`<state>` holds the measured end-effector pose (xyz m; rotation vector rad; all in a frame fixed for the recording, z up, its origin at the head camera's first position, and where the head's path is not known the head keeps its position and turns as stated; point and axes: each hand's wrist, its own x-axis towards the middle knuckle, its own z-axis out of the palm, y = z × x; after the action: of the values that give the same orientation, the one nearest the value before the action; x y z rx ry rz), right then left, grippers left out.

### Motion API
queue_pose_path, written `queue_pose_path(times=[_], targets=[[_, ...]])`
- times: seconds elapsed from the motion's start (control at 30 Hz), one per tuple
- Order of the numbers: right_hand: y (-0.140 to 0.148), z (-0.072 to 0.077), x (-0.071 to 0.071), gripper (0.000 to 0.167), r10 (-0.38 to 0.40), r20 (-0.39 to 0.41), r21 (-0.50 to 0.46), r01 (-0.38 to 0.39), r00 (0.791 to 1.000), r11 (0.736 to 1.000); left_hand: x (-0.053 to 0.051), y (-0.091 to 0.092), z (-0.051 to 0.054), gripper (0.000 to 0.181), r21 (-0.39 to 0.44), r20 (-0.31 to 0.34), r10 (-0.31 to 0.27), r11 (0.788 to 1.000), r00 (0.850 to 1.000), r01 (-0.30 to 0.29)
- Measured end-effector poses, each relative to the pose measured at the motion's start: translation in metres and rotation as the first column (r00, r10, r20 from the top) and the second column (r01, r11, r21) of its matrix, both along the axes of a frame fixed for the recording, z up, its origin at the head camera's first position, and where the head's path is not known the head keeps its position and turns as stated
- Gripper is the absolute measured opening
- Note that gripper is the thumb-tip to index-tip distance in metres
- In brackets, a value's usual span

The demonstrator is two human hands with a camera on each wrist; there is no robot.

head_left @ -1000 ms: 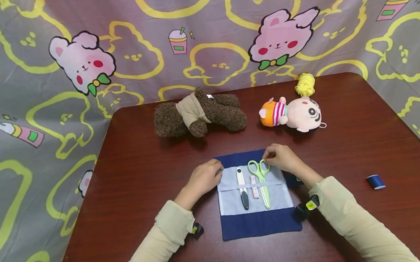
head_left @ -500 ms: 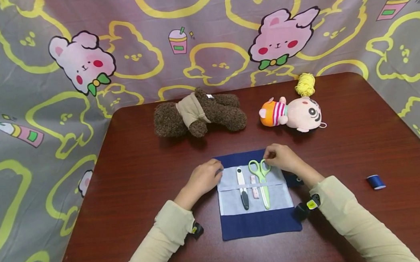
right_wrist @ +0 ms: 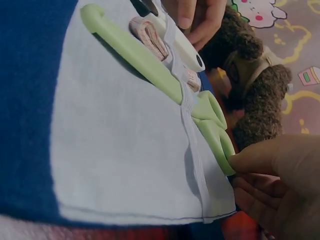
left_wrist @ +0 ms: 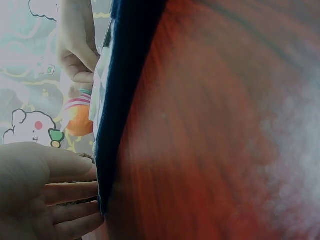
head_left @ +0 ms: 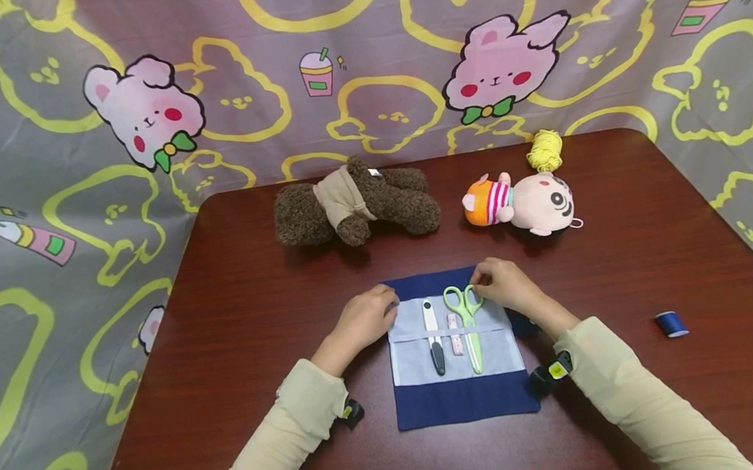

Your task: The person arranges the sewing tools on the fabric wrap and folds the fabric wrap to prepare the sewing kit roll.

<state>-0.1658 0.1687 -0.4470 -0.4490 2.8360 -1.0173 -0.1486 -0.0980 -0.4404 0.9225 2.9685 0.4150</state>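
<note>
A navy cloth roll (head_left: 467,400) with a light grey lining (head_left: 413,362) lies unfolded on the table. Its elastic band (head_left: 415,336) crosses a black-and-white cutting tool (head_left: 434,339), a folded pink-and-white tape (head_left: 454,334) and green scissors (head_left: 467,319). At the roll's upper left edge, my left hand (head_left: 366,317) rests with fingers extended against the cloth, as the left wrist view also shows (left_wrist: 47,190). My right hand (head_left: 507,284) pinches the right handle loop of the scissors; in the right wrist view, the thumb of that hand (right_wrist: 280,175) presses the green loop (right_wrist: 222,155).
Behind the roll lie a brown teddy bear (head_left: 383,197) and a plush doll in orange and stripes (head_left: 536,203). Yellow yarn (head_left: 545,150) sits near the back edge, a blue thread spool (head_left: 671,324) at the right. A patterned curtain (head_left: 378,48) hangs behind the table.
The head view has shifted very slightly. Both hands keep their places on the roll and at the scissors.
</note>
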Motion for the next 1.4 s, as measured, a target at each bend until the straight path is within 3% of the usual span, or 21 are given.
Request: queue_pose_path(times=[0.27,0.53,0.73,0.83,0.93,1.07,1.2,1.4], targets=[[0.020,0.008,0.007,0.010,-0.017,-0.070,-0.046,0.014,0.997,0.999,0.000,0.001,0.000,0.014,-0.007,0.021,-0.004,1.000,1.000,0.005],[0.084,0.029,0.032,0.015,-0.111,-0.166,0.030,0.117,0.980,0.993,-0.002,0.001,0.000,0.014,-0.001,0.020,-0.009,1.000,1.000,0.009],[0.142,0.037,0.063,0.015,-0.236,-0.140,0.116,0.253,0.962,0.960,-0.003,0.000,0.002,0.015,-0.011,0.036,-0.016,1.000,0.999,0.017],[0.169,0.036,0.078,0.015,-0.262,-0.145,0.173,0.285,0.954,0.943,-0.003,0.000,0.003,0.015,-0.017,0.047,-0.013,1.000,0.999,0.014],[0.191,0.033,0.090,0.016,-0.255,-0.136,0.246,0.282,0.957,0.927,-0.003,-0.002,0.003,0.015,-0.013,0.054,-0.008,1.000,0.999,0.008],[0.208,0.028,0.100,0.025,-0.241,-0.045,0.313,0.243,0.969,0.918,-0.003,-0.004,0.003,0.015,0.012,0.059,0.002,1.000,0.998,-0.003],[0.213,0.022,0.105,0.031,-0.232,0.034,0.309,0.211,0.972,0.927,-0.003,-0.003,0.005,0.015,0.024,0.063,0.005,1.000,0.998,-0.007],[0.214,0.016,0.109,0.032,-0.235,0.038,0.303,0.213,0.971,0.929,-0.003,-0.002,0.002,0.015,0.024,0.064,-0.002,1.000,0.998,0.000]])
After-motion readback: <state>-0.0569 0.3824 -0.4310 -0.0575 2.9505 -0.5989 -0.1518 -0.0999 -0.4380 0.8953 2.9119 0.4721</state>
